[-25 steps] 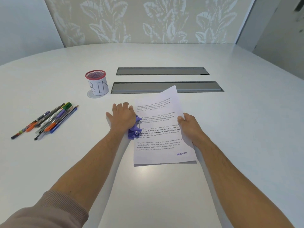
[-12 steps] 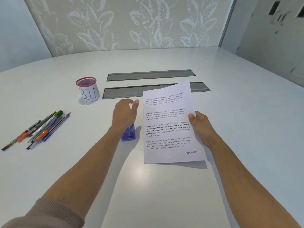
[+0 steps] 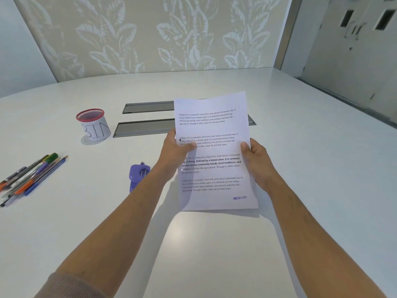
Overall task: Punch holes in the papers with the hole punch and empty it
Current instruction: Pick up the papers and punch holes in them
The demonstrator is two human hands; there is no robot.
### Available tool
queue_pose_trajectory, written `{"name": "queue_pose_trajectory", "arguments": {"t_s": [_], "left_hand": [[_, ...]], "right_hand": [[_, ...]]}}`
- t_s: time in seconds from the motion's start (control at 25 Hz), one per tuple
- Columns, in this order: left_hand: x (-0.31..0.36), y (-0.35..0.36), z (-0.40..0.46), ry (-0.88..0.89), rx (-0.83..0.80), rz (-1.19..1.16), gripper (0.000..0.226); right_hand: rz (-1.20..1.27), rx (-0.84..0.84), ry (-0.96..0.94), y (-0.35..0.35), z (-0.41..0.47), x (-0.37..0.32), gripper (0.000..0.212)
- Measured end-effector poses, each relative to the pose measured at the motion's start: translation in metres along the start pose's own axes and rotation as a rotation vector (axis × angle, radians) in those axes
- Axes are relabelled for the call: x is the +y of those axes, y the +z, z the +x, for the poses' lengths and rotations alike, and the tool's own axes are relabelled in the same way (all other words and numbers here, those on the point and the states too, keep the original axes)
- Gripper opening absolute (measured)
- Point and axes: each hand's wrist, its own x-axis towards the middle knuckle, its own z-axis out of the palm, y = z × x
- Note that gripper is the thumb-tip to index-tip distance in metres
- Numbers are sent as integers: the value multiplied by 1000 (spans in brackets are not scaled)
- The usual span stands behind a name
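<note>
A printed white sheet of paper [image 3: 214, 130] is held up above the table, tilted toward me, with a punched hole visible near its left edge. My left hand [image 3: 175, 155] pinches the sheet's left edge with the thumb on the front. My right hand [image 3: 256, 160] grips the right edge. The purple hole punch [image 3: 138, 175] lies on the table just left of my left forearm, apart from both hands. A small cup with a red mesh rim, marked BIN [image 3: 93, 125], stands at the back left.
Several pens and pencils [image 3: 32, 175] lie in a bunch at the left edge. Two grey cable-slot covers [image 3: 146, 127] are set into the white table [image 3: 214, 244] behind the paper. A patterned wall and a door frame stand beyond the table.
My left hand left the hole punch and took the sheet's left edge. The paper came out of the punch and rose up off the table in both hands.
</note>
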Motion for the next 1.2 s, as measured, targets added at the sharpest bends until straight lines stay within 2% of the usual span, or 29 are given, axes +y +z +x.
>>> {"name": "queue_pose_trajectory", "arguments": {"t_s": [0.2, 0.4, 0.64, 0.8, 0.96, 1.04, 1.2], "left_hand": [[30, 36, 1, 206, 61, 102, 38], [39, 65, 5, 340, 139, 67, 35], [-2, 82, -1, 280, 169, 91, 39], [9, 84, 5, 300, 187, 44, 37], [20, 85, 12, 297, 230, -198, 37], [17, 91, 11, 269, 241, -316, 35], [10, 106, 7, 224, 214, -524, 38]], "right_hand": [[19, 31, -93, -28, 12, -17, 23], [-5, 104, -216, -42, 20, -28, 14], [-12, 156, -163, -38, 9, 10, 18], [27, 166, -155, -49, 18, 5, 17], [270, 174, -26, -62, 14, 10, 30], [474, 147, 39, -64, 8, 18, 32], [795, 89, 16, -56, 3, 26, 44]]}}
